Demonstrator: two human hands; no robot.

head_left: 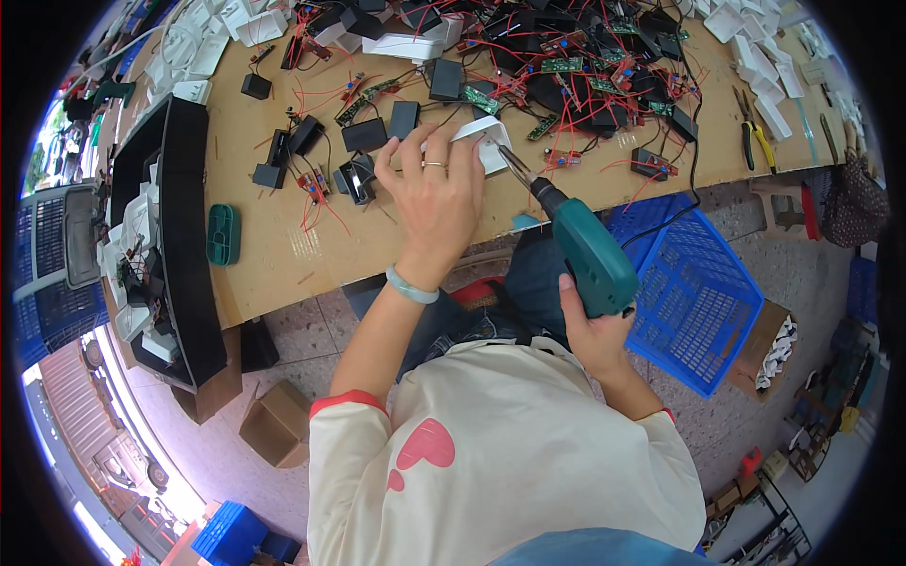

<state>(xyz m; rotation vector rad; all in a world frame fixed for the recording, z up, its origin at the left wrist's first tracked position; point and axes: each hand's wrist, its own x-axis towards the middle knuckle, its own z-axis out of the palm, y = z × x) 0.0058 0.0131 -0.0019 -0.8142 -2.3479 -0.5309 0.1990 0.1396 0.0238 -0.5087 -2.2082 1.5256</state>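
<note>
My right hand [596,335] is wrapped round the grip of a green power screwdriver [595,253]. Its long bit points up and to the left, with the tip at a white plastic casing [493,156] on the table. From the left, my left hand [436,193] bends its fingers over that casing and steadies it, hiding part of it. A dark boxy part [357,177] lies just left of those fingers, and black boxes [365,135] sit beyond them. What the bit touches inside the casing is too small to make out.
A heap of black housings, green circuit boards [562,65] and red wires covers the far table [274,274]. Pliers [755,132] lie at right. A black bin [184,236] with white parts stands left, near a green tray [224,234]. A blue crate [694,297] is below the right edge.
</note>
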